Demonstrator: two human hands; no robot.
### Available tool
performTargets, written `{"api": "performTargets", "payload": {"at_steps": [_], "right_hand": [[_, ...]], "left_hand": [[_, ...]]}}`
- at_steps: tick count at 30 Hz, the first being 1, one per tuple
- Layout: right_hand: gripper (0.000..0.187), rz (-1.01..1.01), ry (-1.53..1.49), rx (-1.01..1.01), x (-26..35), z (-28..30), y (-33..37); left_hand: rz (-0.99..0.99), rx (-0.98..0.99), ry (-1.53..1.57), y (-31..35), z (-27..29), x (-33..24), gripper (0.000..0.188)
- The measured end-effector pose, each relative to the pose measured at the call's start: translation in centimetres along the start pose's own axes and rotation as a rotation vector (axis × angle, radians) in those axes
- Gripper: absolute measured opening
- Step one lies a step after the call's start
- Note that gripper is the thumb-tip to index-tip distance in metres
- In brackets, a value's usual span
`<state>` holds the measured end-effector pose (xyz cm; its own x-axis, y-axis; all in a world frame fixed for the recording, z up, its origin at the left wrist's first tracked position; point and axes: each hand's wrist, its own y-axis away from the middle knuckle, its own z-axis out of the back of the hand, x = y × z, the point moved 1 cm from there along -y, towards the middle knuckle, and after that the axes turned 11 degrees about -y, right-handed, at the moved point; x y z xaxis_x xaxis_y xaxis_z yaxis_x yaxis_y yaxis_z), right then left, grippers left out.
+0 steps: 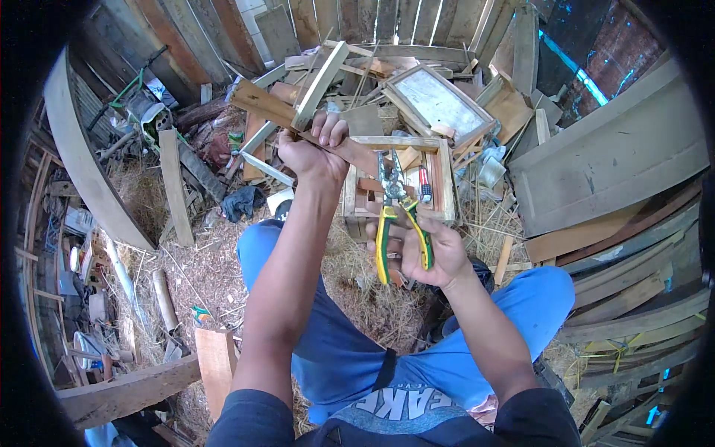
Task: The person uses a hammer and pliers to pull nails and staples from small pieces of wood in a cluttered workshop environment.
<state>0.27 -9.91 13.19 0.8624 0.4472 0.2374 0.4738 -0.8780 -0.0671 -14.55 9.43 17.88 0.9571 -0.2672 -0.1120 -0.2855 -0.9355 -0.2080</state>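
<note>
My left hand [314, 145] is closed around a flat brown wooden strip [262, 103], raised out in front of me. A paler wooden stick [322, 83] crosses the strip at that hand; I cannot tell whether the two are joined. My right hand [426, 249] holds a pair of pliers [392, 195] with yellow and green handles. Its jaws point away from me, their tips a little apart, near the strip's right end. Behind the pliers, a shallow wooden box [445, 167] rests on the ground. Inside it lie wood scraps and a tool with a red, white and dark handle [424, 185].
A framed pale panel [439, 103] leans on a heap of scrap wood at the back. Large boards [611, 160] stand at the right, with stacked planks below. A wood block [216, 365] and a beam [130, 389] are at my lower left. Straw and shavings cover the floor.
</note>
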Motion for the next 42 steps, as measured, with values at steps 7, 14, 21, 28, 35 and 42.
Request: {"api": "performTargets", "payload": {"at_steps": [7,14,21,28,35,42], "right_hand": [[0.062,-0.128,-0.134,0.039,-1.1,-0.6,0.0],[0.038,-0.144,-0.128,-0.025,-0.9,-0.7,-0.3],[0.028,-0.057,0.130,-0.231,-0.5,-0.7,-0.4],[0.029,0.034,0.563,-0.366,0.2,-0.6,-0.2],[0.053,-0.034,0.274,-0.202,0.2,-0.9,-0.2],[0.044,-0.144,-0.010,-0.115,-0.5,-0.7,0.0]], "left_hand": [[0.023,-0.021,-0.009,0.4,-0.1,0.9,0.040],[-0.051,-0.119,-0.262,0.2,-0.7,0.7,0.048],[-0.139,-0.337,-0.537,0.7,-1.9,1.2,0.048],[-0.147,-0.347,-0.559,0.8,-1.7,0.9,0.046],[-0.054,-0.185,-0.446,0.8,-1.1,1.3,0.048],[0.083,-0.046,-0.268,0.9,-0.4,1.7,0.051]]}}
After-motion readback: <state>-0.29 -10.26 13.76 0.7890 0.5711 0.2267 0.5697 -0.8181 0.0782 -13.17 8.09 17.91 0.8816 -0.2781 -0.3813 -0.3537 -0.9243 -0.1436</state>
